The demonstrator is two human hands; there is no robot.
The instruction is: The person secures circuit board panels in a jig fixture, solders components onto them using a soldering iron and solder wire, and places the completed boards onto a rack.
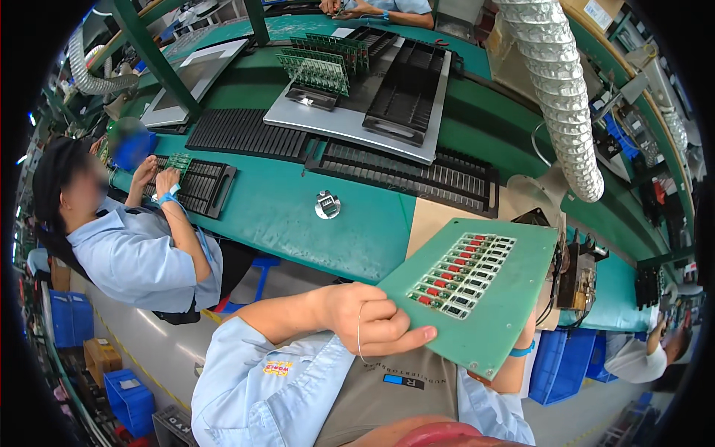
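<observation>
My left hand (372, 322) has its grip closed on the near left edge of a green fixture board (491, 298), held tilted above my lap, near the green counter (298, 216). My right hand is hidden under the board's right side, only its blue wristband (523, 349) showing, so I cannot tell its grip. A grid of small red and black components (462, 276) fills the board's window, and a co-worker (134, 246) at far left handles slotted black trays (197, 186).
</observation>
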